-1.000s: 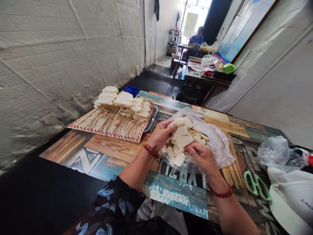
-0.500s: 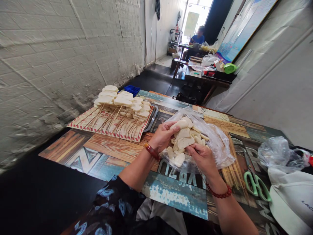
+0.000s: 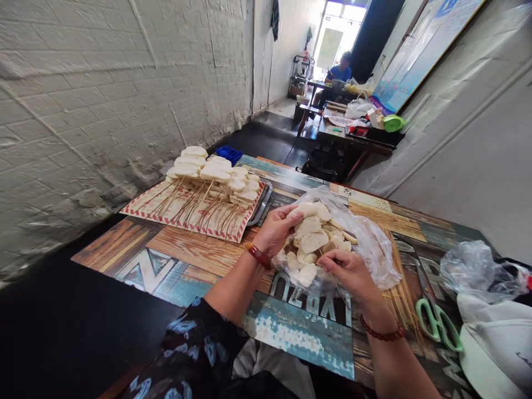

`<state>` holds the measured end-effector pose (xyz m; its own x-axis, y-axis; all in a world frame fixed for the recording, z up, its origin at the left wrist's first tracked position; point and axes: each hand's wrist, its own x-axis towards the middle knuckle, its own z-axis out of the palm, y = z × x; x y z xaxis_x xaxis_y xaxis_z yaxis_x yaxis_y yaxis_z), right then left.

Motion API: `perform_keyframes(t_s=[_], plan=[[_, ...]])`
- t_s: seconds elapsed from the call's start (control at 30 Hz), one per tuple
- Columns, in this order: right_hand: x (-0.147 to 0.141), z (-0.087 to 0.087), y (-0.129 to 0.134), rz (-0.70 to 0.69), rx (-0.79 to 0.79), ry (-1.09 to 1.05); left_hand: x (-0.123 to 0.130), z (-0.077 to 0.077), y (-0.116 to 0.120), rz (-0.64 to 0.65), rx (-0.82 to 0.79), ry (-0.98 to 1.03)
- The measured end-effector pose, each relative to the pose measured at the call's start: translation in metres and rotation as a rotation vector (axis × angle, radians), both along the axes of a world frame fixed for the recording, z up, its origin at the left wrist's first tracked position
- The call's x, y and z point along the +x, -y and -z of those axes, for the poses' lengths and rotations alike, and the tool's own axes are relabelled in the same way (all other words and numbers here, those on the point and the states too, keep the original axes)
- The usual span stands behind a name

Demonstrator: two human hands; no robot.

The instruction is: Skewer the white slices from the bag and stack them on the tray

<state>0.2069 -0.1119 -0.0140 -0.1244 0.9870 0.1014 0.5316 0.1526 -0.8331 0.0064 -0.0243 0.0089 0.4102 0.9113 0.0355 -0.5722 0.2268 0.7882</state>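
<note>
Pale oval food slices (image 3: 313, 241) lie heaped in a clear plastic bag (image 3: 374, 249) at the middle of the patterned table. My left hand (image 3: 277, 228) pinches a slice at the heap's upper left. My right hand (image 3: 344, 270) is closed on a thin wooden skewer at the heap's lower right; the skewer's tip meets the slices. Loose skewers (image 3: 401, 299) lie right of the bag. On the left, skewered slices (image 3: 216, 169) are stacked on a red-and-white bordered sheet (image 3: 195, 217), with their sticks towards me.
Green-handled scissors (image 3: 438, 327), a crumpled plastic bag (image 3: 477, 266) and a white cap (image 3: 499, 338) are on the right. A metal tray (image 3: 264, 202) shows beside the sheet, and a blue cloth (image 3: 228, 154) lies behind. A person in blue (image 3: 341, 72) sits at a far table.
My right hand has drawn slightly back from the slices, and more of the skewer shows. My left hand keeps its hold. The whole view has shifted a little.
</note>
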Motion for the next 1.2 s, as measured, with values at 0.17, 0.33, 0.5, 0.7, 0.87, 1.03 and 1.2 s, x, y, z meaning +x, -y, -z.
perform_keyframes(t_s=[0.17, 0.33, 0.5, 0.7, 0.87, 1.03, 1.2], plan=[[-0.0034, 0.0042, -0.0004, 0.026, 0.108, 0.028, 0.0010, -0.0045, 0.0022, -0.012, -0.024, -0.002], [-0.0048, 0.0052, -0.0001, 0.046, 0.142, 0.040, 0.0024, -0.0066, 0.0041, -0.022, -0.032, -0.008], [-0.0045, 0.0057, -0.0002, 0.046, 0.152, 0.034, 0.0032, -0.0070, 0.0053, -0.006, -0.037, -0.024], [-0.0041, 0.0055, -0.0010, 0.051, 0.164, 0.033, 0.0035, -0.0074, 0.0069, 0.001, -0.046, -0.008], [-0.0049, 0.0048, -0.0018, 0.041, 0.163, 0.025, 0.0023, -0.0094, 0.0069, -0.024, -0.085, 0.009], [-0.0053, 0.0051, -0.0022, 0.035, 0.162, 0.010, 0.0021, -0.0075, 0.0049, -0.070, -0.108, 0.032], [-0.0057, 0.0050, -0.0017, 0.050, 0.168, 0.019, 0.0033, -0.0057, 0.0047, -0.067, -0.097, 0.028]])
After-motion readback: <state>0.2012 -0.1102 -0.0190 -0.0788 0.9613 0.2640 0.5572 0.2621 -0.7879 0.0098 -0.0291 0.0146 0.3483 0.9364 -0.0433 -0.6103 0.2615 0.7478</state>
